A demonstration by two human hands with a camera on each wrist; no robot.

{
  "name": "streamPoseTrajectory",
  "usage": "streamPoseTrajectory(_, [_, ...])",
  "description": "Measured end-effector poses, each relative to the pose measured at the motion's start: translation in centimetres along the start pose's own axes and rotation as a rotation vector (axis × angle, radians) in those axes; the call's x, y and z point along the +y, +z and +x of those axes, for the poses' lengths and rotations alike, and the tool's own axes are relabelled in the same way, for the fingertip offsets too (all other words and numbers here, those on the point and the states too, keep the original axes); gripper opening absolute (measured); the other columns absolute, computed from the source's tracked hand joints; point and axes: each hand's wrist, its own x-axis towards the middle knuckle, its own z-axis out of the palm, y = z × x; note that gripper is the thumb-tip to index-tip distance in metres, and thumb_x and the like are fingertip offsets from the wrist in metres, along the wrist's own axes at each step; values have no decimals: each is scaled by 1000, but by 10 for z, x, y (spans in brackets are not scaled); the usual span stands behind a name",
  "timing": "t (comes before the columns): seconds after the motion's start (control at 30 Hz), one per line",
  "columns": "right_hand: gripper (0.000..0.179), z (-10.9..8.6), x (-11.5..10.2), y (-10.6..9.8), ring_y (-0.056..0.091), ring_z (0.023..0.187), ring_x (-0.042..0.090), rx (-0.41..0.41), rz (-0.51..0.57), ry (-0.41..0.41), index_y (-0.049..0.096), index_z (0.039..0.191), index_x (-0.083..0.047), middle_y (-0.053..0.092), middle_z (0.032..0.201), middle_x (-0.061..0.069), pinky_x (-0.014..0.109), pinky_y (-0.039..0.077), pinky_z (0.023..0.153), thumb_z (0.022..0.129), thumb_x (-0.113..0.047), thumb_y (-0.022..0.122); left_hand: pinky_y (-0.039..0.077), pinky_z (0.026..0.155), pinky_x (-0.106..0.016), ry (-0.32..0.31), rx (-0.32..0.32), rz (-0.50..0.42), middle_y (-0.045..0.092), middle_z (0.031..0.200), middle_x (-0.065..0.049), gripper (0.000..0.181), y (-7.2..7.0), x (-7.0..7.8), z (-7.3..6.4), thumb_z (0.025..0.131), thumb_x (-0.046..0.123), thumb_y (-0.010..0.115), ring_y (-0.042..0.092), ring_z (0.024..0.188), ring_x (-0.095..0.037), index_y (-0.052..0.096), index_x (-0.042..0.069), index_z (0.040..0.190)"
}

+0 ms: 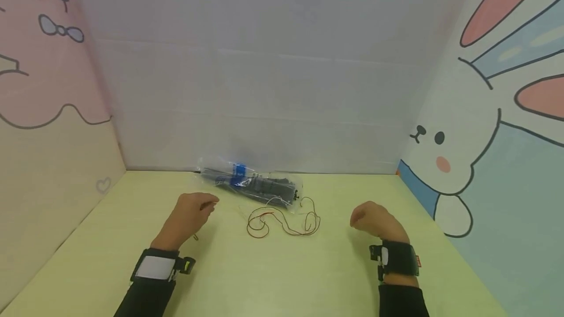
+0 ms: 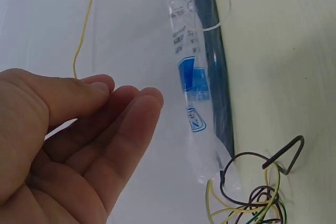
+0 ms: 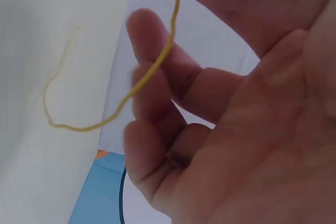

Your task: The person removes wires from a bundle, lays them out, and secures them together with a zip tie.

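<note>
My left hand (image 1: pixel 190 216) pinches a thin yellow wire (image 2: pixel 86 27) between thumb and forefinger, with its other fingers bent beside them. My right hand (image 1: pixel 376 221) is across the table to the right, raised above the surface. From under its thumb a yellow wire (image 3: pixel 161 59) hangs in a loose curve; the pinching fingertips are cut off by the right wrist view's top edge. A tangle of brown, yellow and green wires (image 2: pixel 260 200) lies close to my left hand, mostly hidden from the head view. Between the hands lies a loosely looped reddish-brown wire (image 1: pixel 293 231).
A clear plastic bag (image 1: pixel 251 182) with dark contents and a blue label lies at the table's back, near the pale rear wall (image 1: pixel 264 87). Side panels with cartoon animals (image 1: pixel 458 160) border the yellow table (image 1: pixel 273 278).
</note>
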Motion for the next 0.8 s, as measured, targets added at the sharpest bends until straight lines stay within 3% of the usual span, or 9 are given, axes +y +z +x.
streamPoseTrajectory(0.1, [10, 5, -2, 7, 63, 87, 22, 10, -55, 12, 75, 85, -9, 71, 98, 7, 40, 53, 73, 84, -2, 69, 44, 58, -25, 10, -47, 55, 70, 82, -5, 17, 10, -2, 0, 89, -5, 61, 52, 65, -8, 74, 5, 87])
streamPoseTrajectory(0.2, [12, 10, -3, 14, 66, 89, 26, 40, -87, -32, 77, 86, -7, 72, 97, 8, 42, 54, 75, 84, 0, 67, 30, 54, -22, 11, -58, 84, 49, 66, 1, 33, 18, -4, 1, 88, -9, 56, 33, 56, -7, 53, 12, 63])
streamPoseTrajectory(0.33, [15, 21, -5, 22, 68, 93, 31, 144, -137, -103, 77, 89, -3, 74, 96, 11, 46, 55, 79, 85, 2, 64, 19, 52, -21, 12, -57, 97, 31, 64, 3, 45, 29, -9, 0, 87, -12, 53, 21, 56, -7, 28, 18, 64])
streamPoseTrajectory(0.5, [18, 36, -3, 36, 68, 94, 34, 290, -138, -159, 77, 90, -1, 74, 93, 13, 48, 54, 84, 83, 7, 63, 28, 53, -25, -21, -70, 104, 42, 62, 1, 33, 38, -12, -1, 84, -13, 54, 34, 56, -11, 45, 9, 60])
streamPoseTrajectory(0.57, [18, 41, -1, 41, 67, 94, 33, 304, -124, -155, 76, 91, -1, 72, 92, 13, 48, 53, 84, 83, 6, 62, 44, 58, -30, -30, -106, 114, 62, 73, -4, 19, 41, -12, -1, 84, -11, 56, 55, 65, -15, 64, 2, 74])
streamPoseTrajectory(0.63, [18, 43, 1, 46, 67, 95, 32, 289, -105, -140, 75, 94, -1, 71, 95, 13, 47, 53, 84, 86, 4, 60, 55, 75, -41, -44, -167, 112, 72, 94, -15, 18, 43, -11, -2, 87, -8, 57, 68, 86, -27, 70, -5, 98])
streamPoseTrajectory(0.73, [17, 45, 2, 50, 67, 95, 31, 260, -72, -123, 74, 98, -2, 69, 100, 13, 46, 54, 83, 89, 0, 60, 49, 96, -52, -65, -255, 118, 66, 119, -27, 38, 44, -8, -2, 91, -3, 55, 62, 114, -41, 57, -10, 129])
streamPoseTrajectory(0.8, [16, 44, 2, 50, 68, 95, 31, 259, -61, -134, 74, 99, -2, 70, 101, 13, 45, 55, 82, 90, -1, 60, 47, 100, -53, -82, -290, 112, 62, 125, -29, 45, 42, -5, -2, 92, -1, 54, 59, 119, -43, 49, -9, 136])
